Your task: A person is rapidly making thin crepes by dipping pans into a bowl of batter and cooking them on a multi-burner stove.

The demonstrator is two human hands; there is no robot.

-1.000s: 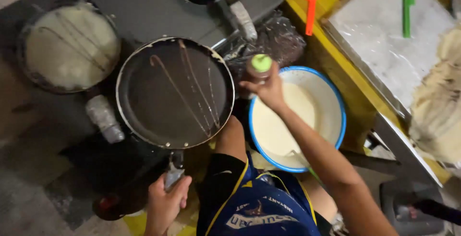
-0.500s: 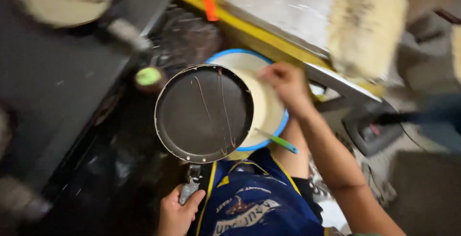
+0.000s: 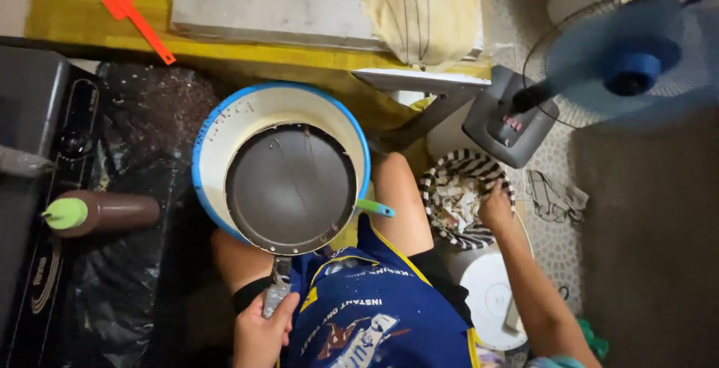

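Head view, looking straight down: left hand [image 3: 258, 334] was closed around the handle of a dark round frying pan [image 3: 290, 188], gripping near the handle's end at the bottom of the frame. Pan's long axis ran from that hand up and slightly right, so the pan body sat ahead of the left hand, held over a white basin with a blue rim [image 3: 225, 125] and covering most of its opening. Pan looked dark and mostly bare, thin pale streaks across it, a few crumbs at the lower right rim. A teal handle [image 3: 373, 208] poked out from under the pan's right edge. Right hand [image 3: 496, 207] was well apart from the pan, off to the right, fingers bent at the rim of a black-and-white striped bowl [image 3: 438, 184] full of crumpled pale scraps; whether it had hold of anything, cannot tell. Left hand clearly nearer the pan. Brown squeeze bottle with green cap [image 3: 101, 213] lay on its side, left of the basin on black plastic sheeting [image 3: 146, 106].
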